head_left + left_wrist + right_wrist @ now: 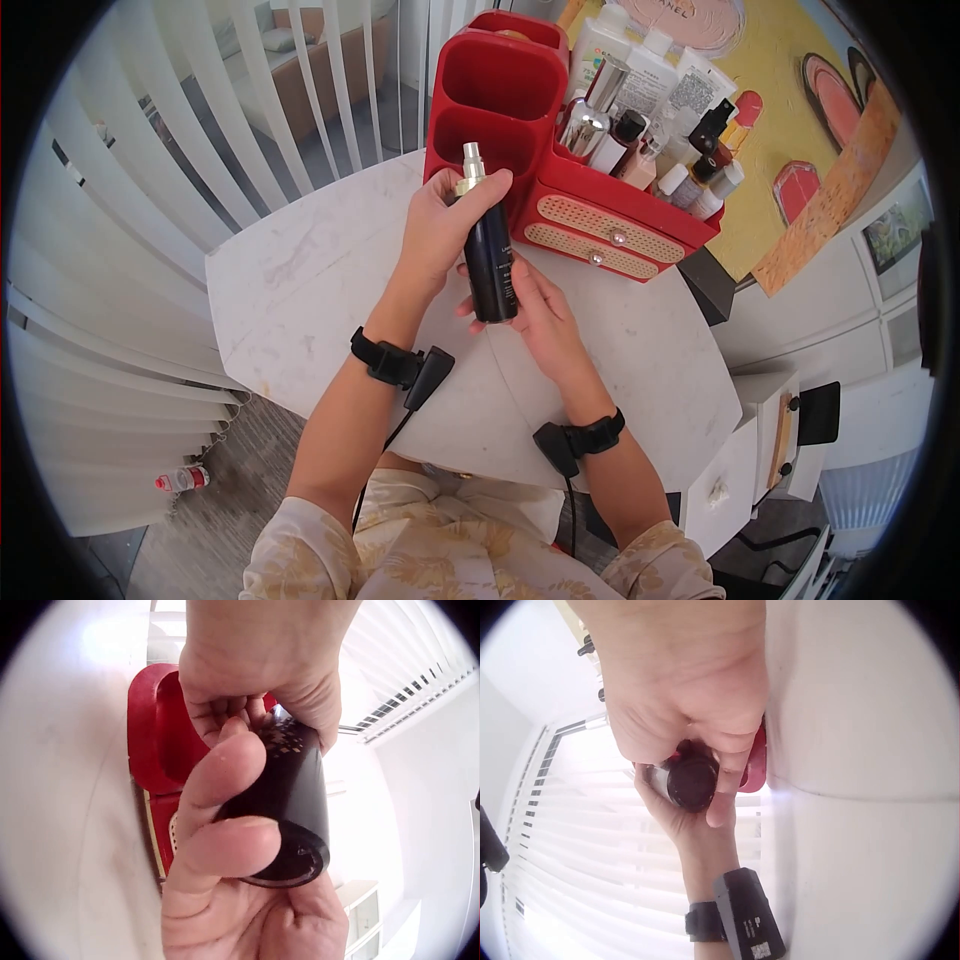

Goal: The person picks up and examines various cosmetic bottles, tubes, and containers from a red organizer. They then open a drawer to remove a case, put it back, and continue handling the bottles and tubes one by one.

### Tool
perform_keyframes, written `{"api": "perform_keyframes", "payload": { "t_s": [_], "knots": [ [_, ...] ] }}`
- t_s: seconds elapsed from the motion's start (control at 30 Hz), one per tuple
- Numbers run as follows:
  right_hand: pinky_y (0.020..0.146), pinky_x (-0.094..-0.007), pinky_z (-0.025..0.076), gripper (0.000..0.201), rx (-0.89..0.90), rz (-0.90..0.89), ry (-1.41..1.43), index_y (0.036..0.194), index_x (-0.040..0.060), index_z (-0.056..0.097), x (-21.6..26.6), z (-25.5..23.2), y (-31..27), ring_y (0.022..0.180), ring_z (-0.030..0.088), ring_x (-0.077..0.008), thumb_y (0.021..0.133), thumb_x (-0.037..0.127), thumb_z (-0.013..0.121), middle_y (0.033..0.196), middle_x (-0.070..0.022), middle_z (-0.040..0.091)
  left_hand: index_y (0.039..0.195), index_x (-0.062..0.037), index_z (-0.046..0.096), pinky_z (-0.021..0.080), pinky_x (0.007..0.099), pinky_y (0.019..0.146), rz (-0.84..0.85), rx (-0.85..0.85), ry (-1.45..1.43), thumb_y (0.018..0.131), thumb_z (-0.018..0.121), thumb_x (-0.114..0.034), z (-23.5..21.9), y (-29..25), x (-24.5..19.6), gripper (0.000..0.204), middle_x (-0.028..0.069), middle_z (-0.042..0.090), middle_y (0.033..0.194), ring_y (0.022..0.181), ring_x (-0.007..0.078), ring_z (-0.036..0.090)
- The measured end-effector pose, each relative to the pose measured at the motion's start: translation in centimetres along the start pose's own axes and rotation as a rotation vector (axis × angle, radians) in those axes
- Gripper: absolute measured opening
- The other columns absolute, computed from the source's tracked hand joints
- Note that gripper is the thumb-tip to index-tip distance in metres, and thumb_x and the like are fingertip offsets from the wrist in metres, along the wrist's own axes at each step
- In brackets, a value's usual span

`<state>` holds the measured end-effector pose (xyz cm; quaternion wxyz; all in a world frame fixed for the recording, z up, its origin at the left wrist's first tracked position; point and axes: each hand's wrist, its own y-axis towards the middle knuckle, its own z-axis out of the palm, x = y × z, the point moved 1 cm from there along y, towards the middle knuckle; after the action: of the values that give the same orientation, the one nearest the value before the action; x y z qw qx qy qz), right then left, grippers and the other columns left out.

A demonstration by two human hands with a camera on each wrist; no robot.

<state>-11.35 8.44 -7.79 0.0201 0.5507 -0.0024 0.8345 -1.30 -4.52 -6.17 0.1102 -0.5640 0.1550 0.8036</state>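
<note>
A black spray bottle point(488, 265) with a pale metallic pump top is held over the marble-patterned table, tilted slightly. My left hand point(434, 232) grips it near the neck, thumb across the front just below the nozzle. Lower down, my right hand point(546, 318) holds the body close to the base, thumb on one side and fingers on the other. In the left wrist view, the bottle's dark base point(296, 862) faces the camera, with right-hand fingertips point(251, 844) along its side. The right wrist view also shows the round base point(693, 784), between both hands.
Just beyond the hands stands a red organizer point(575, 185) with open compartments and two woven-front drawers point(605, 235). Several cosmetic bottles point(650, 130) crowd its right section. A painting point(775, 150) leans behind it, and white vertical blinds point(130, 200) hang at the left.
</note>
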Motion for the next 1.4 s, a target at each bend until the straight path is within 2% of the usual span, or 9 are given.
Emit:
{"api": "perform_keyframes", "payload": {
  "t_s": [0.17,0.27,0.5,0.57,0.77,0.87,1.07,1.17,1.4],
  "knots": [
    [0.07,-0.0278,0.056,0.051,-0.054,-0.051,-0.217,0.147,0.0017,0.041,-1.0,-0.3,0.1,0.087,0.067,-0.0127,0.104,0.02,0.061,0.113,-0.0073,0.066,0.088,-0.0086,0.058,0.043,0.0222,0.059,-0.027,0.016,0.147,0.083,0.085,-0.037,0.4,-0.2,0.1,0.04,-0.0001,0.061,0.075,0.064,0.0064,0.056],
    [0.068,-0.0259,0.055,0.059,-0.081,-0.089,-0.329,0.145,0.0022,0.041,-1.6,-0.2,0.0,0.082,0.064,-0.0093,0.097,0.017,0.072,0.103,-0.0034,0.065,0.082,-0.0094,0.056,0.043,0.0221,0.059,0.048,0.026,0.177,0.081,0.087,-0.036,0.8,-0.5,0.3,0.041,-0.0003,0.06,0.073,0.064,0.0056,0.054],
    [0.065,-0.0277,0.055,0.045,-0.095,-0.023,-0.228,0.139,0.0015,0.046,-1.7,-0.6,0.1,0.079,0.066,-0.0118,0.103,0.023,0.063,0.101,-0.0058,0.066,0.08,-0.0097,0.056,0.043,0.0225,0.059,0.051,0.018,0.222,0.081,0.088,-0.037,0.6,-0.5,0.0,0.042,-0.0002,0.06,0.073,0.064,0.0059,0.054],
    [0.064,-0.0288,0.056,0.043,-0.088,-0.031,-0.191,0.137,0.0009,0.048,-1.7,-0.6,0.1,0.079,0.066,-0.0133,0.106,0.028,0.058,0.101,-0.0073,0.067,0.081,-0.0081,0.054,0.047,0.023,0.056,0.058,0.017,0.201,0.077,0.089,-0.042,0.5,-0.3,0.2,0.05,0.0036,0.062,0.071,0.061,0.008,0.058],
    [0.063,-0.0319,0.058,0.047,-0.088,0.002,-0.095,0.13,-0.001,0.053,-1.0,-0.8,0.1,0.079,0.07,-0.02,0.11,0.04,0.044,0.103,-0.0127,0.068,0.082,-0.0074,0.053,0.047,0.0228,0.053,0.066,0.038,0.152,0.075,0.09,-0.045,0.5,-0.3,0.3,0.053,0.0054,0.063,0.07,0.059,0.0089,0.06],
    [0.061,-0.0319,0.057,0.045,-0.115,0.06,-0.051,0.132,-0.0009,0.052,-0.8,-1.1,0.0,0.078,0.07,-0.0195,0.11,0.038,0.046,0.102,-0.0121,0.068,0.081,-0.007,0.053,0.046,0.0231,0.054,0.083,0.061,0.165,0.075,0.091,-0.045,0.7,-0.5,0.2,0.053,0.0049,0.063,0.071,0.06,0.009,0.059],
    [0.057,-0.0268,0.054,0.035,-0.153,-0.099,-0.406,0.125,0.0016,0.053,-1.6,-0.1,0.0,0.07,0.066,-0.0121,0.104,0.028,0.062,0.09,-0.0049,0.065,0.079,-0.0056,0.054,0.045,0.0243,0.055,0.148,0.095,0.204,0.073,0.091,-0.044,1.0,-0.5,1.1,0.054,0.004,0.062,0.072,0.063,0.0081,0.057],
    [0.055,-0.0261,0.052,0.032,-0.13,-0.049,-0.31,0.123,0.0018,0.053,-1.6,-0.4,0.0,0.068,0.065,-0.0115,0.103,0.026,0.063,0.088,-0.0045,0.063,0.079,-0.0054,0.055,0.045,0.0245,0.056,0.131,0.096,0.211,0.073,0.091,-0.044,1.1,-0.5,1.1,0.053,0.0039,0.062,0.072,0.065,0.0081,0.057],
    [0.054,-0.0283,0.053,0.045,-0.131,-0.002,-0.152,0.123,0.0006,0.054,-1.5,-0.6,-0.1,0.067,0.067,-0.0155,0.107,0.042,0.053,0.088,-0.008,0.065,0.08,-0.005,0.057,0.047,0.0244,0.059,0.084,0.095,0.208,0.073,0.091,-0.044,0.9,-0.6,0.7,0.052,0.0054,0.064,0.074,0.067,0.0093,0.06]
  ]
}}
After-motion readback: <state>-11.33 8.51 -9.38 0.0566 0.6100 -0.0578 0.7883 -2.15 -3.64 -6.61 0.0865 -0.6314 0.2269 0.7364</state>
